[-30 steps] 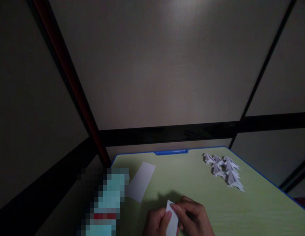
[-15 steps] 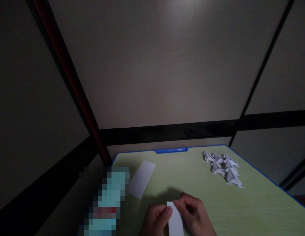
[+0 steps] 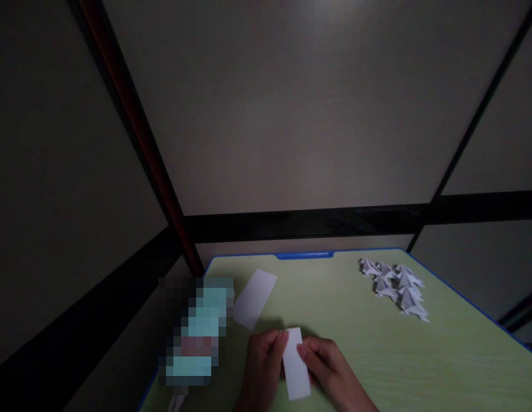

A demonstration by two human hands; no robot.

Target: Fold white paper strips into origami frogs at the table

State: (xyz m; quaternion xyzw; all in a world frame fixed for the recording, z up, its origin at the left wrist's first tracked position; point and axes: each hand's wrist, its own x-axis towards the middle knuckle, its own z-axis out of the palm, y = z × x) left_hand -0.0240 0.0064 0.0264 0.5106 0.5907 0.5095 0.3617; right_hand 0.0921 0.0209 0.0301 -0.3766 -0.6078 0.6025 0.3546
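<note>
A narrow white strip of paper (image 3: 297, 369) is held up over the near part of the table. My left hand (image 3: 266, 357) pinches its upper left edge, thumb on the front. From the other side my right hand (image 3: 328, 363) grips the right edge, its thumb lying on the paper's face. The fingers behind the strip are hidden. Beyond my left hand, a flat white sheet of paper (image 3: 256, 299) lies on the table.
The pale green table (image 3: 317, 292) has a blue rim. Several folded white paper figures (image 3: 394, 286) stand grouped at the far right. On the left is a blurred-out teal object (image 3: 201, 326) with a cable below it. Pale panels (image 3: 300, 114) rise behind the table.
The paper strip and both hands have come up a little in view, showing the strip's lower end. My right thumb has shifted down the strip's edge. The whole view has tilted slightly.
</note>
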